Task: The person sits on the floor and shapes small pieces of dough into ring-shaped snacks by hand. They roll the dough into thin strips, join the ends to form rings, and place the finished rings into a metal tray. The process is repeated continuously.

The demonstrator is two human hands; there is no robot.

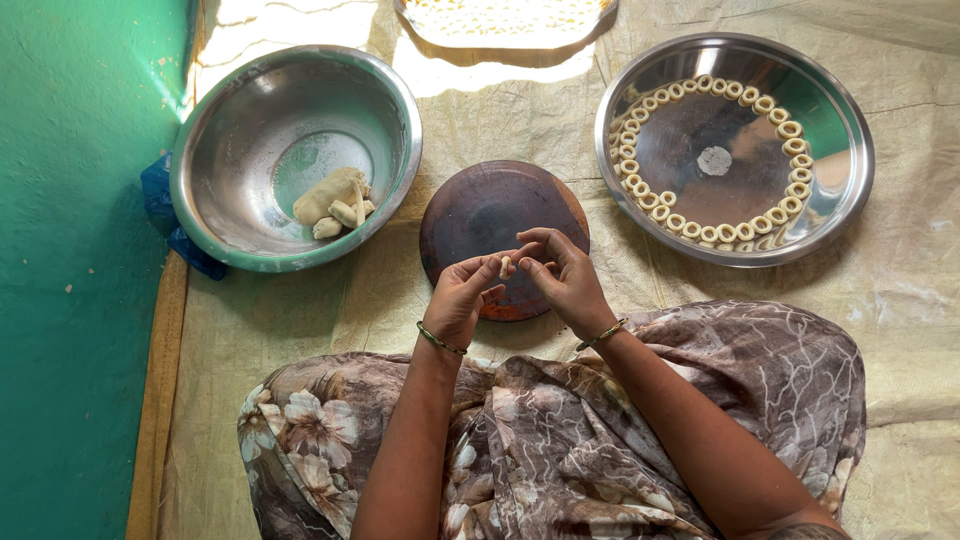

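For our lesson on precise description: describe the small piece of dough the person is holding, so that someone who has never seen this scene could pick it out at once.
Start at the round dark wooden board on the mat, between the steel bowl and the steel tray. Just above its near edge, the left hand and right hand meet. The piece of dough is the pale bit pinched between their fingertips, the only dough not lying in a dish.

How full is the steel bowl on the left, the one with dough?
Nearly empty: the steel bowl holds only a few dough lumps near its bottom; the rest shows bare metal.
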